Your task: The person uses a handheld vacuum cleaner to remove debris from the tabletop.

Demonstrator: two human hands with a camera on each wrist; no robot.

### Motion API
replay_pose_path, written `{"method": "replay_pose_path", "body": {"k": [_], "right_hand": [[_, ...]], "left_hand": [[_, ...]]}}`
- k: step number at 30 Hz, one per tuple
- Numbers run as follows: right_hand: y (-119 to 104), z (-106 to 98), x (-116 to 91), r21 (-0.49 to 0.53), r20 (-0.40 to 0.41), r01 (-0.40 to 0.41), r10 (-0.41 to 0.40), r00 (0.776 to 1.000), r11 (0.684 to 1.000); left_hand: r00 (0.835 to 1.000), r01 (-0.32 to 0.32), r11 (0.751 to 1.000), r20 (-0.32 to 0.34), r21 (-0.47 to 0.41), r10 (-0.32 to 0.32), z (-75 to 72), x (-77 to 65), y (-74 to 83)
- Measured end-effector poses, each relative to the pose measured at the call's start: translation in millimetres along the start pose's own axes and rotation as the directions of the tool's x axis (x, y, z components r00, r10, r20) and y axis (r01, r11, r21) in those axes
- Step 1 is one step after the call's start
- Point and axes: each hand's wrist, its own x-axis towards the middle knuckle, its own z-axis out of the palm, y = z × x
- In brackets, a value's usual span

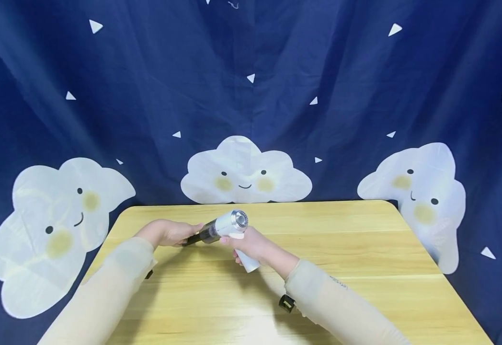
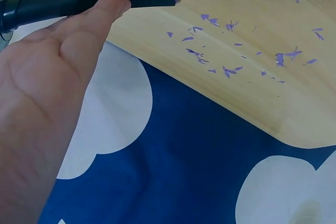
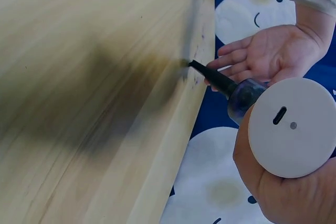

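A white handheld vacuum cleaner (image 1: 226, 224) with a dark clear dust cup and a black crevice nozzle (image 2: 79, 1) is held above the wooden table. My right hand (image 1: 253, 243) grips its white handle, and the round handle end (image 3: 293, 128) faces the right wrist camera. Close against the nozzle is my left hand (image 1: 169, 233), its fingers fairly straight and palm turned up in the right wrist view. Small purple scraps (image 2: 229, 72) lie scattered near the table edge, just beyond the nozzle tip in the left wrist view.
The light wooden table (image 1: 346, 239) has rounded far corners. Behind it hangs a dark blue curtain (image 1: 277, 110) printed with white smiling clouds and triangles. A black wrist device (image 1: 287, 303) is strapped below the right sleeve.
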Motion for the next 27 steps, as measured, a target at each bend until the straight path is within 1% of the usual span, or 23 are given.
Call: {"method": "replay_pose_path", "body": {"k": [3, 8, 12, 16, 19, 22, 27], "right_hand": [[0, -1, 0, -0.011, -0.018, 0.003, -0.003, 1.0, 1.0], [-1, 0, 1, -0.025, -0.037, 0.009, -0.009, 0.999, 1.0], [0, 2, 4, -0.03, -0.047, 0.042, -0.043, 0.998, 0.999], [0, 7, 7, -0.062, -0.05, 0.084, -0.087, 0.995, 0.995], [1, 9, 8, -0.094, -0.057, 0.106, -0.111, 0.992, 0.99], [2, 12, 10, -0.116, -0.071, 0.115, -0.124, 0.99, 0.987], [3, 15, 13, -0.14, -0.099, 0.13, -0.144, 0.985, 0.982]], "left_hand": [[1.0, -0.014, 1.0, -0.007, -0.004, 0.014, -0.3, 5.2, 0.1], [1.0, -0.004, 1.0, -0.025, -0.007, 0.004, -1.6, 11.8, -1.0], [0.998, 0.022, 1.0, -0.063, 0.001, -0.022, -4.0, 11.9, -3.0], [0.995, 0.033, 0.999, -0.094, 0.032, -0.03, -8.2, 9.8, -7.7], [0.995, 0.024, 0.999, -0.102, 0.038, -0.02, -10.5, 10.2, -11.9], [0.994, 0.02, 1.0, -0.106, 0.023, -0.017, -11.0, 11.4, -14.6], [0.992, 0.031, 0.999, -0.121, 0.034, -0.027, -12.3, 13.0, -16.9]]}}
